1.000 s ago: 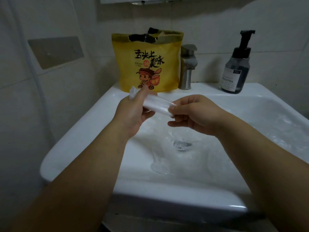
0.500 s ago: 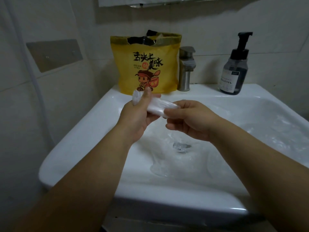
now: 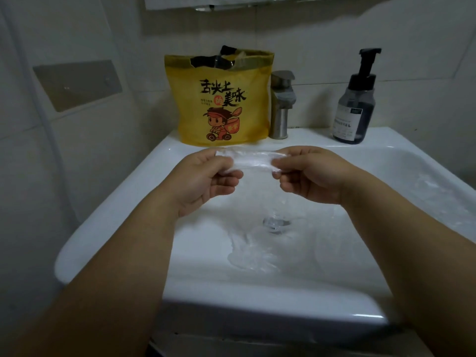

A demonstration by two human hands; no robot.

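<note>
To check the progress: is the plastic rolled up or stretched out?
Stretched out: the plastic runs taut between left hand and right hand, each pinching an end.

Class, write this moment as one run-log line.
left hand: pinches clear plastic strip | right hand: pinches its other end | strip: stretched over sink

Rear ledge of sink (image 3: 304, 136) blocked — yellow bag (image 3: 219, 99), tap (image 3: 282, 104), soap bottle (image 3: 354, 101). Gap between tap and soap bottle passable. Basin (image 3: 206, 248) open beneath left hand (image 3: 203, 179), right hand (image 3: 311, 176) and their plastic strip (image 3: 251, 161).
</note>
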